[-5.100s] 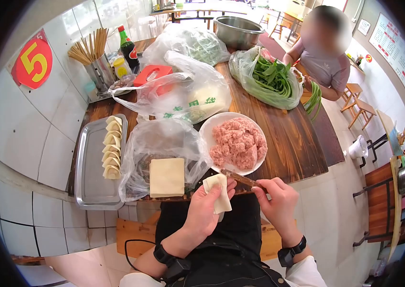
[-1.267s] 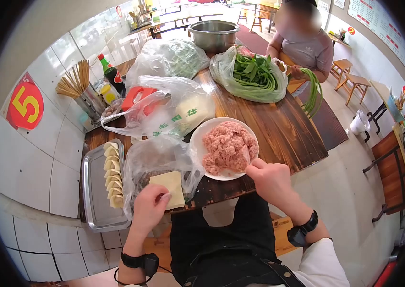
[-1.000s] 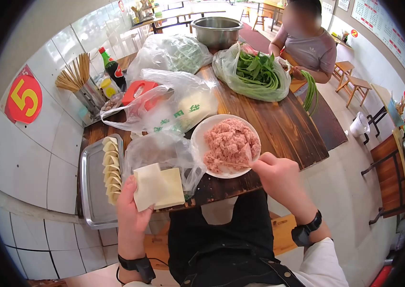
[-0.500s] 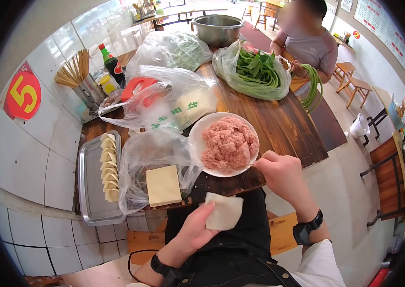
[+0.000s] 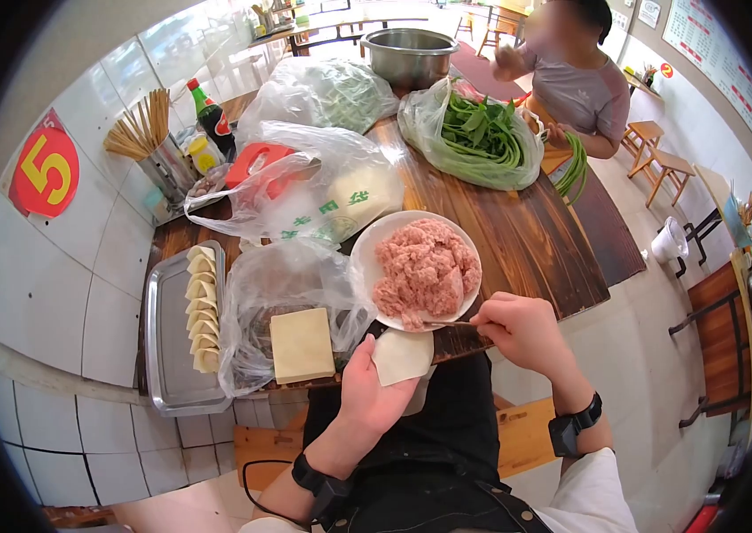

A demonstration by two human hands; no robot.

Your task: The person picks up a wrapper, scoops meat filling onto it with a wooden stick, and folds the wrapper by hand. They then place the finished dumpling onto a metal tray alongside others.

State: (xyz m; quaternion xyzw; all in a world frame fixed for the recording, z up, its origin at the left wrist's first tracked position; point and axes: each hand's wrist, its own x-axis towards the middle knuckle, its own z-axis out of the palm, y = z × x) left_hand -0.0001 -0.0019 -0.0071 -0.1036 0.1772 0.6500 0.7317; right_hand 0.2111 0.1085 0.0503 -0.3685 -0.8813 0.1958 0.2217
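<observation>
My left hand (image 5: 372,397) carries a pale wonton wrapper (image 5: 404,354) spread over its fingers, right by the plate's near rim; a second thin sheet edge hangs below the fingers. In my right hand (image 5: 522,330) is a thin stick (image 5: 452,323), its tip at a bit of meat by the rim. Minced pink meat (image 5: 423,268) is heaped on the white plate (image 5: 364,259). To the left, a square stack of wrappers (image 5: 301,346) lies on a clear plastic bag (image 5: 247,289). Folded wontons (image 5: 203,311) stand in a row inside a metal tray (image 5: 163,373).
Plastic bags (image 5: 314,200) and a bag of leafy greens (image 5: 482,133) cover the table's far part, before a steel pot (image 5: 408,58). Chopsticks (image 5: 147,124) and a bottle (image 5: 212,120) stand by the wall. Across the table a person (image 5: 576,89) holds green stems.
My left hand has moved up toward the plate with the wrapper. The stick's tip has shifted to the near rim with some meat. The other person has raised one hand.
</observation>
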